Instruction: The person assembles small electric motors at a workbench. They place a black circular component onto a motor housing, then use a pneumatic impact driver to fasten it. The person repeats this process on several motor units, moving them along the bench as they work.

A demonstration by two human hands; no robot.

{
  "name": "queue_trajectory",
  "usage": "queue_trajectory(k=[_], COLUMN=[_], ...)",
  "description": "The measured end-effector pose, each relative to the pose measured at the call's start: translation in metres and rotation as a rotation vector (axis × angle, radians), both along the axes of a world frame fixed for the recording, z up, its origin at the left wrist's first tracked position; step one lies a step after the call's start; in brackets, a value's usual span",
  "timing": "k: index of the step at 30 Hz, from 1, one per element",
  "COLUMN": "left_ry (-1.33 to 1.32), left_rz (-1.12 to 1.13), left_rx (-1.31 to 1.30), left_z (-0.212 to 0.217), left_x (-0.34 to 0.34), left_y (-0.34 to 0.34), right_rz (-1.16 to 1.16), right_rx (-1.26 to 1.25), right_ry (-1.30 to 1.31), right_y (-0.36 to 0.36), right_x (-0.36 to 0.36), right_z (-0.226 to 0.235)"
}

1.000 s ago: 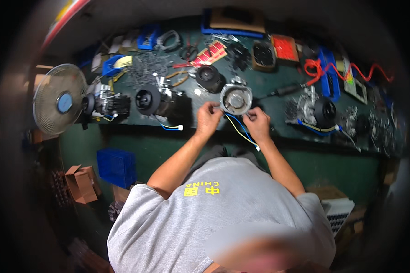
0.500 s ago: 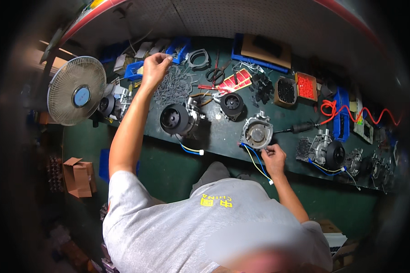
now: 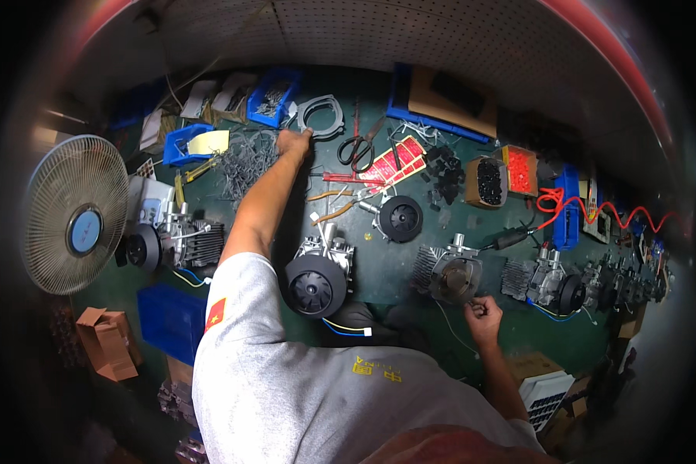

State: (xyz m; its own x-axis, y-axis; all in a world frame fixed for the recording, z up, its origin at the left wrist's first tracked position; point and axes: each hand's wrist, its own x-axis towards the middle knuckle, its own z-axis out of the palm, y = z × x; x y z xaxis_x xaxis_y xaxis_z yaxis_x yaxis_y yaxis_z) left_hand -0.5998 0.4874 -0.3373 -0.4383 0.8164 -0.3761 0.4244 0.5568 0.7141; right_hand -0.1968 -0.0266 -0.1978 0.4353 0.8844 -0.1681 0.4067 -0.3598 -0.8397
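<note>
My left hand [image 3: 294, 142] reaches to the back of the bench, its fingers closed at the near edge of a grey ring-shaped flange [image 3: 319, 116]. Just left of that hand lies a tangled heap of thin grey metal parts [image 3: 243, 166]. My right hand [image 3: 484, 319] is curled at the bench's front edge, by the lower right rim of an open metal motor housing [image 3: 456, 278] with cooling fins. What its fingers pinch is too small to make out. A thin wire [image 3: 455, 329] hangs from the housing.
Motor units with black fan wheels [image 3: 315, 286] [image 3: 400, 219] stand mid-bench. Scissors [image 3: 356, 153], red label sheets [image 3: 394, 165], and boxes of black caps [image 3: 489, 182] and red caps [image 3: 520, 170] lie behind. A fan [image 3: 83, 232] is at left; a coiled red hose [image 3: 607, 201] at right.
My left hand has moved from above the grey metal heap to the ring-shaped flange. The right hand stays beside the motor housing, fingers curled tighter. The whole view has shifted.
</note>
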Motion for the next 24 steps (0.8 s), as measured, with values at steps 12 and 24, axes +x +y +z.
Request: queue_trajectory(k=[12, 24], left_ry=[-0.162, 0.293], left_rz=[0.002, -0.25], left_rx=[0.278, 0.356], left_z=[-0.004, 0.043], left_x=[-0.022, -0.025], left_y=[0.014, -0.005], right_rz=[0.0, 0.037], right_rx=[0.013, 0.07], right_ry=[-0.057, -0.048], right_y=[0.013, 0.009], right_x=[-0.009, -0.007], right_z=[0.008, 0.003])
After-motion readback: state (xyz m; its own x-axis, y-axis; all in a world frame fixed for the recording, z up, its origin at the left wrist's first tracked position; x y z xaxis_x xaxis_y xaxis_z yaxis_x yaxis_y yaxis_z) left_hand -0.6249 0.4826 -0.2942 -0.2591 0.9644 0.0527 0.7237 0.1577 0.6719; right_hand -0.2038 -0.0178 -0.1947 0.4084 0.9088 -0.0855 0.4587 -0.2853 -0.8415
